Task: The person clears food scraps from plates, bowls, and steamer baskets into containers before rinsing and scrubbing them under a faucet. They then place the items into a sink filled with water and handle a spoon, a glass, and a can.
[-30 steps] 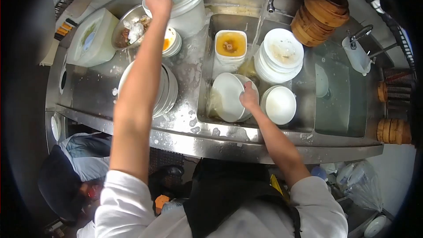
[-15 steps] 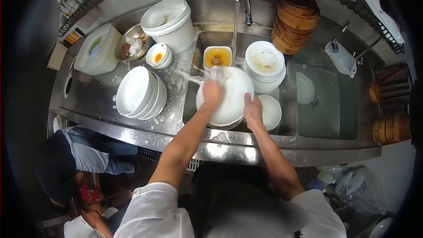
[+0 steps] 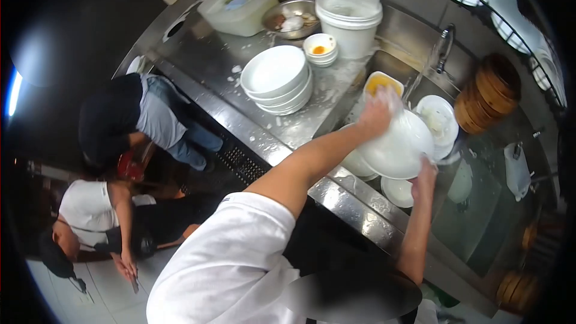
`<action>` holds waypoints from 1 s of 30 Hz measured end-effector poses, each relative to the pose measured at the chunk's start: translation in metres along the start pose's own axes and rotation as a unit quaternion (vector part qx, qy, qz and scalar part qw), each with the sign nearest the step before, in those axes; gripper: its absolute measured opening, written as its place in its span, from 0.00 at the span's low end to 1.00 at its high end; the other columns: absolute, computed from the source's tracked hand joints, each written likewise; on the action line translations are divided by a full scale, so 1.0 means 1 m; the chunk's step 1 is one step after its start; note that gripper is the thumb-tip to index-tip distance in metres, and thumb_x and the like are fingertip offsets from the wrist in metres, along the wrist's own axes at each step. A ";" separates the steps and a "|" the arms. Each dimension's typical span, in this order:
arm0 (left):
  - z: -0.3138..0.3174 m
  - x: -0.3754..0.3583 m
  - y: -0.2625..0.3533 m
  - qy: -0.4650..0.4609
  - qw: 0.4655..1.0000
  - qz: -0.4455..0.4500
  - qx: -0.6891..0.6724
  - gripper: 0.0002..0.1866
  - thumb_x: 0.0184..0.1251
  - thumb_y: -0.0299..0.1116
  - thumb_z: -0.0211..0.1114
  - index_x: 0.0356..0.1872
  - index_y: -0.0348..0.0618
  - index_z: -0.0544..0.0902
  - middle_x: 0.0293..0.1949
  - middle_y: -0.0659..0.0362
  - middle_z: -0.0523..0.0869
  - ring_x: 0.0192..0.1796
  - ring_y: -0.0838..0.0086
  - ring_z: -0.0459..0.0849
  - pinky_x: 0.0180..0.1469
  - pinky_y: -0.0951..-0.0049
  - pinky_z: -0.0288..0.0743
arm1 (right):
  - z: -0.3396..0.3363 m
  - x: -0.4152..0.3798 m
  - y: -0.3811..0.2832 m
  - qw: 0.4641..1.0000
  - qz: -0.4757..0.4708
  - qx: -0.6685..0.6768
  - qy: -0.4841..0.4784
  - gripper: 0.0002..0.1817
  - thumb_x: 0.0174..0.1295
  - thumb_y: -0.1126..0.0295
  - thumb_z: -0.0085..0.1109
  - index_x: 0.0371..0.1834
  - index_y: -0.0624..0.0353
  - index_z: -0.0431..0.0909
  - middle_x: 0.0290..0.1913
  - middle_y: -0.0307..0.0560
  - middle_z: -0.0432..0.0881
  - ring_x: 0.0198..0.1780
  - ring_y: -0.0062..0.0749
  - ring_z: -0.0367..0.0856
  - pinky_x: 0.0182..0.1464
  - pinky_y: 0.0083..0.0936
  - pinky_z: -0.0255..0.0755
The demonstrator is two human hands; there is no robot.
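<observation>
My right hand (image 3: pixel 425 177) grips the rim of a large white bowl (image 3: pixel 399 151), which is tilted over the left sink. On the bowl's far left side, my left hand (image 3: pixel 377 115) is closed on a whitish, cloth-like wad (image 3: pixel 393 101), blurred by motion. Just beyond that hand stands a square white container (image 3: pixel 391 77) with yellow liquid. More white dishes (image 3: pixel 358 165) lie partly hidden beneath the held bowl, and a smaller bowl (image 3: pixel 397 193) is below it. White plates (image 3: pixel 445 121) with residue are stacked to the right.
Water runs from the faucet (image 3: pixel 445 48). Bamboo steamers (image 3: pixel 487 96) stand at right, beside a water-filled sink (image 3: pixel 465 228). Stacked bowls (image 3: pixel 276 72), small bowls (image 3: pixel 321 54), a bucket (image 3: pixel 348 31), a metal bowl (image 3: pixel 270 23) and a tub (image 3: pixel 240 15) occupy the counter. Two people (image 3: pixel 165 114) are at left.
The view has turned left, so the counter now appears slanted and more of the people shows. My left hand and wad have shifted slightly on the bowl; my right hand still holds its rim.
</observation>
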State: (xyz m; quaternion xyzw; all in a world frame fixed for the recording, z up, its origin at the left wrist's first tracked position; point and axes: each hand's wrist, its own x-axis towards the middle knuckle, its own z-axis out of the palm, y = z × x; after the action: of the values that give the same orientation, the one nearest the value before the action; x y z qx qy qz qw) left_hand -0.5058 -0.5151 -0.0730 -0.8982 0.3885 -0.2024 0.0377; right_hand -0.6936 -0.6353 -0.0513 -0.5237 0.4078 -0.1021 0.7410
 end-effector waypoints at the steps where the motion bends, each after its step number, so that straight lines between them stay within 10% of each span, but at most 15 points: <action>1: -0.031 0.005 -0.014 -0.043 0.958 -0.156 -0.238 0.26 0.63 0.44 0.58 0.59 0.43 0.71 0.62 0.42 0.70 0.62 0.51 0.72 0.56 0.46 0.69 | 0.002 -0.010 -0.011 1.000 -0.009 -0.004 0.027 0.31 0.66 0.59 0.50 0.66 0.67 0.56 0.58 0.61 0.72 0.50 0.45 0.80 0.41 0.47 0.80; 4: 0.011 0.003 -0.025 -0.321 0.549 -0.354 -0.686 0.30 0.57 0.42 0.66 0.60 0.41 0.70 0.60 0.42 0.72 0.60 0.51 0.73 0.55 0.49 0.71 | 0.002 0.010 0.006 0.982 -0.138 0.080 0.103 0.25 0.64 0.63 0.51 0.60 0.66 0.65 0.55 0.58 0.75 0.50 0.47 0.80 0.48 0.46 0.78; 7: 0.063 -0.037 0.045 -0.218 0.516 -0.405 -0.722 0.36 0.49 0.34 0.72 0.59 0.30 0.68 0.52 0.44 0.78 0.55 0.55 0.78 0.55 0.52 0.72 | 0.042 0.035 0.038 0.955 -0.178 0.104 0.214 0.24 0.63 0.70 0.52 0.62 0.67 0.63 0.55 0.57 0.75 0.51 0.46 0.78 0.52 0.44 0.76; 9: 0.055 -0.038 0.090 -0.129 0.378 -0.544 -0.738 0.37 0.46 0.30 0.72 0.58 0.25 0.67 0.49 0.45 0.80 0.51 0.57 0.80 0.55 0.53 0.73 | 0.041 0.045 0.045 0.945 -0.191 0.198 0.175 0.25 0.62 0.73 0.52 0.63 0.68 0.63 0.55 0.57 0.75 0.51 0.45 0.78 0.52 0.43 0.76; 11: 0.012 -0.033 0.035 -0.165 0.472 -0.439 -0.746 0.24 0.49 0.28 0.69 0.46 0.21 0.74 0.46 0.41 0.80 0.45 0.61 0.83 0.46 0.58 0.78 | 0.037 0.024 0.036 0.924 -0.139 0.354 0.036 0.25 0.62 0.75 0.52 0.63 0.68 0.62 0.55 0.57 0.75 0.50 0.44 0.78 0.52 0.41 0.76; 13: -0.015 -0.023 -0.027 -0.240 0.532 -0.333 -0.741 0.20 0.51 0.29 0.68 0.38 0.19 0.77 0.42 0.36 0.82 0.43 0.65 0.84 0.44 0.60 0.80 | 0.029 0.023 0.007 0.957 -0.140 0.233 0.106 0.25 0.62 0.75 0.52 0.63 0.68 0.63 0.55 0.58 0.75 0.50 0.43 0.79 0.52 0.40 0.76; 16: 0.036 -0.034 0.037 -0.073 0.461 -0.504 -0.727 0.21 0.50 0.27 0.67 0.44 0.23 0.77 0.44 0.39 0.83 0.44 0.62 0.83 0.47 0.56 0.77 | 0.052 0.044 0.004 0.939 -0.204 0.181 0.208 0.23 0.62 0.74 0.53 0.61 0.68 0.66 0.54 0.57 0.76 0.49 0.42 0.79 0.51 0.37 0.76; 17: 0.025 -0.042 0.054 -0.062 0.386 -0.500 -0.773 0.21 0.52 0.27 0.65 0.48 0.25 0.76 0.45 0.42 0.82 0.44 0.61 0.83 0.47 0.56 0.77 | 0.080 0.022 -0.016 0.941 -0.091 0.196 0.261 0.21 0.62 0.73 0.54 0.58 0.69 0.68 0.54 0.57 0.76 0.49 0.40 0.79 0.51 0.34 0.75; 19: -0.005 -0.047 0.069 -0.039 0.231 -0.479 -0.846 0.22 0.57 0.28 0.60 0.54 0.29 0.74 0.47 0.48 0.81 0.46 0.60 0.82 0.48 0.56 0.77 | 0.074 0.040 0.007 0.938 -0.230 0.197 0.171 0.22 0.61 0.73 0.55 0.58 0.69 0.69 0.53 0.55 0.77 0.48 0.39 0.80 0.50 0.34 0.76; 21: 0.001 -0.049 -0.001 -0.100 0.318 -0.393 -0.857 0.23 0.63 0.35 0.57 0.57 0.33 0.72 0.51 0.49 0.79 0.49 0.60 0.80 0.53 0.57 0.75 | 0.060 0.024 0.010 0.946 -0.237 0.212 0.069 0.21 0.57 0.78 0.56 0.56 0.70 0.70 0.49 0.53 0.79 0.47 0.40 0.80 0.48 0.35 0.77; 23: -0.068 -0.025 -0.072 -0.135 0.153 -0.280 -0.938 0.24 0.67 0.42 0.54 0.56 0.35 0.73 0.49 0.49 0.80 0.48 0.61 0.82 0.52 0.61 0.78 | 0.056 0.016 0.000 0.979 -0.096 0.178 -0.038 0.20 0.57 0.77 0.56 0.55 0.70 0.72 0.47 0.52 0.80 0.45 0.39 0.81 0.47 0.34 0.77; 25: -0.058 -0.024 -0.077 -0.125 0.156 -0.292 -0.935 0.24 0.70 0.44 0.49 0.56 0.35 0.74 0.48 0.50 0.82 0.45 0.63 0.83 0.52 0.61 0.79 | 0.041 0.047 0.042 0.928 0.033 0.261 -0.265 0.19 0.57 0.76 0.58 0.53 0.68 0.74 0.44 0.49 0.81 0.40 0.36 0.82 0.45 0.33 0.77; 30: -0.095 -0.055 -0.091 -0.031 0.163 -0.314 -0.935 0.22 0.73 0.40 0.43 0.56 0.33 0.73 0.48 0.50 0.82 0.47 0.63 0.83 0.49 0.64 0.81 | 0.143 0.032 -0.018 0.997 -0.048 0.046 -0.041 0.16 0.57 0.70 0.61 0.46 0.69 0.78 0.38 0.50 0.83 0.33 0.34 0.82 0.35 0.30 0.77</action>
State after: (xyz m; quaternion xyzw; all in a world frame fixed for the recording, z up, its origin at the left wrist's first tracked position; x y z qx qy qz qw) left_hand -0.5148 -0.4044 0.0161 -0.3099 -0.0310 0.3458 -0.8851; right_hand -0.5662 -0.5622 -0.0344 -0.5117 0.3461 -0.1345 0.7747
